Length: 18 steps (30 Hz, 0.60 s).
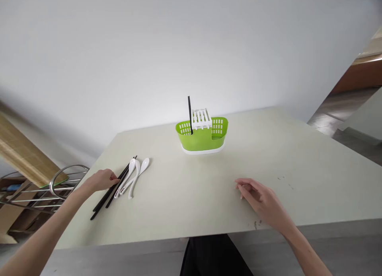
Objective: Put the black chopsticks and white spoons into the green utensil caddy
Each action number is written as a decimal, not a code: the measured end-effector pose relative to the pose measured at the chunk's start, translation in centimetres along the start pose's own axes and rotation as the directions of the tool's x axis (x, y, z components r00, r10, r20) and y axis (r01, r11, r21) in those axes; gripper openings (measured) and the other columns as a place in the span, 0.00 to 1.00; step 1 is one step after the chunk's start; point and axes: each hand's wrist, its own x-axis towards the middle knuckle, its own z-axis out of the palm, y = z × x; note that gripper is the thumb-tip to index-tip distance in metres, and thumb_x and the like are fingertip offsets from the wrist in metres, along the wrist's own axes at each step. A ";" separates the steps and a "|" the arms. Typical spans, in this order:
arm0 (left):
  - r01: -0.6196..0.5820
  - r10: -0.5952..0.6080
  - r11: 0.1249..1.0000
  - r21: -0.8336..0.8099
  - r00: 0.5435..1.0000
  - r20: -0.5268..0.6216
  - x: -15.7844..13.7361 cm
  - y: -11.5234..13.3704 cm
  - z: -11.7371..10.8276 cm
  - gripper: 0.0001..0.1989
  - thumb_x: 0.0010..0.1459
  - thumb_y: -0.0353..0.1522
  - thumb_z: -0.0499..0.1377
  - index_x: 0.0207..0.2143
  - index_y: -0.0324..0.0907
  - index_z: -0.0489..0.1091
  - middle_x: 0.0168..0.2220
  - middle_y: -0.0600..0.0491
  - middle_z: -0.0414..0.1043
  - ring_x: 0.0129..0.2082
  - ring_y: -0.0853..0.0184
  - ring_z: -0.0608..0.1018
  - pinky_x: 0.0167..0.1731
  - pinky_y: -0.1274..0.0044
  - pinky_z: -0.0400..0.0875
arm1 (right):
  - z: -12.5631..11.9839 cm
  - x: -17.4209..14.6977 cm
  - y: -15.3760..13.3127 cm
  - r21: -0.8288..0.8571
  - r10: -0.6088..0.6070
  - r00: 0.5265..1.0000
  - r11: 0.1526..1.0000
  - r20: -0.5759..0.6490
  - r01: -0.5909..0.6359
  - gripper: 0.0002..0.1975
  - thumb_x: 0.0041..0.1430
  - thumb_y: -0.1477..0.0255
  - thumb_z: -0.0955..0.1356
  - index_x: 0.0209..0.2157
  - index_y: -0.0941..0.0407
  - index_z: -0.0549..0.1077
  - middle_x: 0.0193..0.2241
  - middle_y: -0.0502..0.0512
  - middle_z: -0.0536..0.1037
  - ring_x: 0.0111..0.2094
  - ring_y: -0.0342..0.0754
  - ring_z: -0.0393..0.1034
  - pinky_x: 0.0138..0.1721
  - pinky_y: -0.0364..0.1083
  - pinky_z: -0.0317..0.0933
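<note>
My left hand [103,180] is at the left of the table, thumb and fingers pinched on a black chopstick [103,200]. Several black chopsticks lie there side by side, partly hidden by the hand. Right beside them rest white spoons [137,174] with long curved handles, some crossing each other. My right hand [258,196] hovers over or rests on the front right of the table, empty, with fingers loosely bent. Farther back stands a green utensil basket [201,140] with a white base. Black chopsticks [190,113] stand upright in its left part.
A white slotted rack [202,119] sits across the middle of the basket. The pale table [191,204] backs onto a white wall [191,49]. Off its left edge are a metal rack [64,184] and a bamboo board [26,148].
</note>
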 end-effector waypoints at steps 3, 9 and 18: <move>0.051 -0.056 0.998 0.025 0.957 0.285 -0.4 0.3 -0.8 0.25 0.42 0.57 0.64 0.25 0.45 0.79 0.21 0.53 0.79 0.25 0.58 0.82 0.29 0.72 0.74 | -0.1 0.0 -0.1 0.011 -0.016 1.000 1.000 0.010 0.016 0.23 0.71 0.49 0.63 0.51 0.50 0.77 0.36 0.57 0.82 0.39 0.51 0.77 0.37 0.46 0.72; 0.079 -0.085 0.996 0.033 0.971 0.223 -1.9 0.4 -2.3 0.34 0.36 0.66 0.61 0.24 0.46 0.77 0.22 0.52 0.80 0.29 0.53 0.84 0.29 0.71 0.75 | 0.0 0.0 -0.4 0.019 -0.031 1.000 0.999 -0.004 0.031 0.22 0.72 0.50 0.62 0.51 0.51 0.77 0.37 0.59 0.82 0.39 0.53 0.78 0.35 0.46 0.72; 0.030 -0.014 0.985 0.170 0.996 -0.090 -2.6 3.3 -6.2 0.33 0.47 0.64 0.56 0.33 0.45 0.77 0.35 0.47 0.84 0.38 0.51 0.83 0.32 0.72 0.72 | 0.1 0.0 -0.1 0.035 -0.051 0.999 0.998 0.016 0.050 0.22 0.72 0.51 0.62 0.52 0.50 0.78 0.38 0.59 0.83 0.38 0.53 0.78 0.34 0.47 0.72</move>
